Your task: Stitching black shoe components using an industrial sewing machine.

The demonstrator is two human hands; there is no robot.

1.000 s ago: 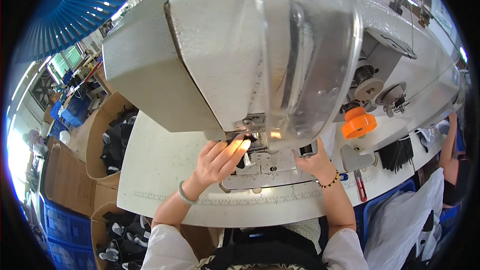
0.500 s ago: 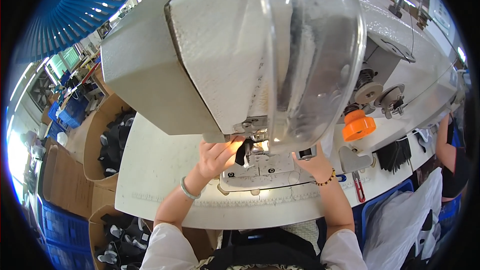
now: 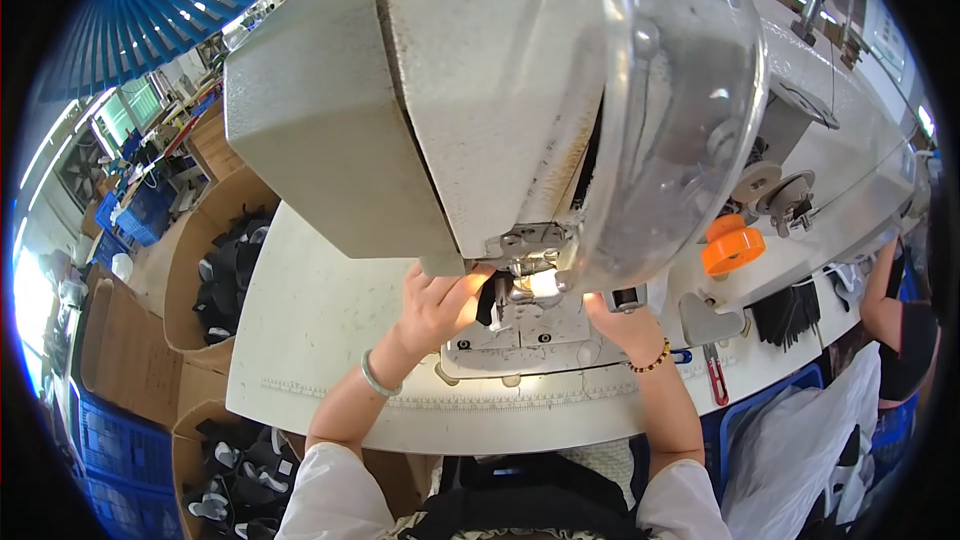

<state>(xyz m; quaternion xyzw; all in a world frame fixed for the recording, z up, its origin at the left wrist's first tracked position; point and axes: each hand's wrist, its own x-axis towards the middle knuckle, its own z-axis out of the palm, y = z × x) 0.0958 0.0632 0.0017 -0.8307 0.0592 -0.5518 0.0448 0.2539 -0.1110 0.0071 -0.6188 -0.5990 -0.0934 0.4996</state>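
Observation:
A large pale sewing machine head with a clear plastic guard fills the upper middle. Beneath it, a lamp lights the metal presser and needle area. To the left of the presser, my left hand is closed, its fingertips at a small black fabric piece. The machine hides part of those fingers. On the presser's other side my right hand reaches in beside a small metal part. Most of its fingers are behind the machine, so their grip is hidden.
Red-handled snips and a bundle of black strips lie on the white table at right. Cardboard boxes of black and grey pieces stand at left. A blue fan hangs upper left; another person's arm shows far right.
My view has shifted slightly, so the machine head appears farther right. Both hands stay at the presser, the left with the black fabric piece, with hardly any visible movement.

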